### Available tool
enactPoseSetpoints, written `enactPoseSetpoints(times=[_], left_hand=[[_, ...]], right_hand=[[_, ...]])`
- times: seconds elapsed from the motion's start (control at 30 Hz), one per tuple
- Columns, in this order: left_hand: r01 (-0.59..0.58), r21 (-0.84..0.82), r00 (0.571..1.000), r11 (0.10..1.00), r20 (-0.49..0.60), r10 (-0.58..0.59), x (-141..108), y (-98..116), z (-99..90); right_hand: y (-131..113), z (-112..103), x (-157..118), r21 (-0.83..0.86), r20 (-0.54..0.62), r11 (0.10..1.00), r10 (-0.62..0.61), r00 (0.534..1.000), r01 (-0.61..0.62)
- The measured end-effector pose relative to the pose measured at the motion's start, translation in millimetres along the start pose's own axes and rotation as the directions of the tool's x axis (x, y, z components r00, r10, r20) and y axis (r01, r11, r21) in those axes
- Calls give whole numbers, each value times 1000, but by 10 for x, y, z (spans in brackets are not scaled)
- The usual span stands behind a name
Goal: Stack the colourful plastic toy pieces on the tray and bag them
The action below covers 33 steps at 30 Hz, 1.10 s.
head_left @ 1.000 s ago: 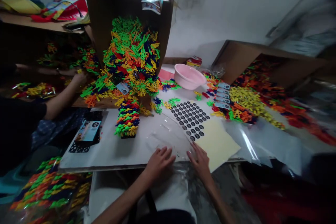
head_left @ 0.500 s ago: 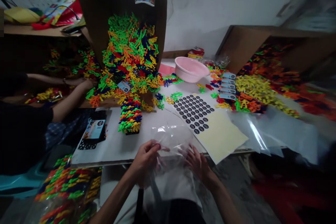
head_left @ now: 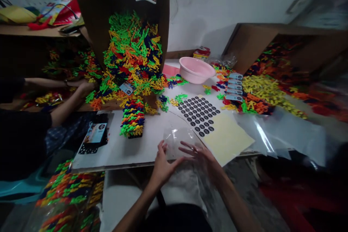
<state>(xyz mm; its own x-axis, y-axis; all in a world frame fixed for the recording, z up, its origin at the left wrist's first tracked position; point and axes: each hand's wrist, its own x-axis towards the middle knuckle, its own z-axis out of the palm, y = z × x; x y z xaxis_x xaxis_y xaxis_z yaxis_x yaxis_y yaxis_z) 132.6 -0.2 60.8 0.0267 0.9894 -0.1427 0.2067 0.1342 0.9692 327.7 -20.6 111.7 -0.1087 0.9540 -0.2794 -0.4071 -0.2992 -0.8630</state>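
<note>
A clear plastic bag (head_left: 176, 137) spans the space between my hands at the table's front edge. My left hand (head_left: 165, 163) is at the bag's left side, thumb stretched toward the right and fingers apart from it. On the right side, my right hand (head_left: 202, 156) has its fingers spread across the plastic, partly blurred. Just beyond lies a sheet of round black stickers (head_left: 228, 136). Left of the bag, a stacked block of colourful plastic figures (head_left: 132, 117) stands on the white table (head_left: 114, 152).
An upright cardboard box (head_left: 92, 11) spills loose figures. Behind the stickers sit a pink basin (head_left: 196, 70) and blue cards (head_left: 234, 87). More clear bags (head_left: 288, 134) lie at right. At left, another person's arms (head_left: 66, 103) reach into figures. Packed bags (head_left: 67, 188) are below.
My left hand has moved right and its thumb has opened away from the fingers. My right hand has shifted slightly, its fingers now pointing left over the bag. The view has moved a little.
</note>
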Motion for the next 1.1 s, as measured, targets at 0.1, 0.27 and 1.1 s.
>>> enactPoseSetpoints(times=[0.1,0.27,1.1], left_hand=[[4,-52,984,999,180,5,18,50,112],[163,-340,954,926,293,-61,195,140,-89],[-128,146,988,981,106,114,1538,1019,-366]], right_hand=[[-65,39,-50,62,19,998,3,1000,-4],[-181,-242,-48,4,-66,1000,-17,998,18],[-1299,-1464,537,-297,-364,955,-114,925,1]])
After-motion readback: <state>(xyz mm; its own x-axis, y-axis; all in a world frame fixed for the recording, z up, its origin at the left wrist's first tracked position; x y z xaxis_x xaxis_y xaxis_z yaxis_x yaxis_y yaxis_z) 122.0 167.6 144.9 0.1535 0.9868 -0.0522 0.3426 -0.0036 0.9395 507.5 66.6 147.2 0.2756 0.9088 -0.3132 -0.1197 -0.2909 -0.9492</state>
